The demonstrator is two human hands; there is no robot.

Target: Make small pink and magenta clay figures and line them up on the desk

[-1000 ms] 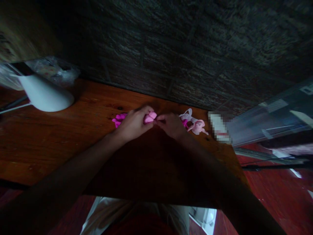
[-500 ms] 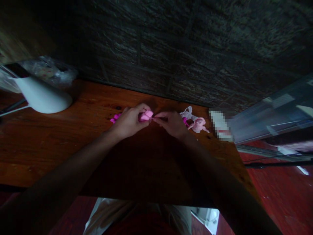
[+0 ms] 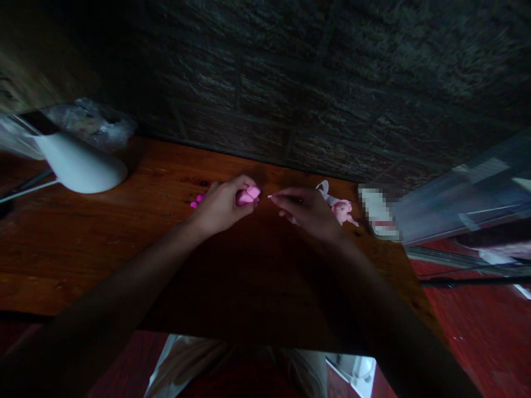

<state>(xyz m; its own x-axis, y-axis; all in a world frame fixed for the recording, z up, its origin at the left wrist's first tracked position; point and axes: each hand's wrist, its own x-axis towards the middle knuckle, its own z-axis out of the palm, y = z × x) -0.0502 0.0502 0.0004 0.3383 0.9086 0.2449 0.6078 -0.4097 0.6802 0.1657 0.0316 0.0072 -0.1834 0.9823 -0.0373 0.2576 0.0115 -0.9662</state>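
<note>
My left hand [image 3: 219, 209] is closed around a soft pink lump [image 3: 248, 194] that looks like modelling clay, held just above the wooden table. Between thumb and forefinger, my right hand [image 3: 305, 211] pinches a tiny pink bit [image 3: 270, 196], a short gap to the right of the lump. Bright magenta pieces [image 3: 196, 202] lie beside my left hand, partly covered by it. Behind my right hand are a pale pink lump [image 3: 342, 211] on the table and a strip of whitish wrapping [image 3: 323, 189].
A white cone-shaped object [image 3: 85, 166] stands on the table [image 3: 103, 243] at left, before crumpled clear plastic [image 3: 102, 124]. A dark brick wall [image 3: 265, 94] runs behind. A blurred-out white item [image 3: 378, 213] lies near the right edge, by a glass panel [image 3: 464, 190].
My right hand has moved right, away from the pink lump, with the tiny pink bit now apart from it. My left hand has kept its grip.
</note>
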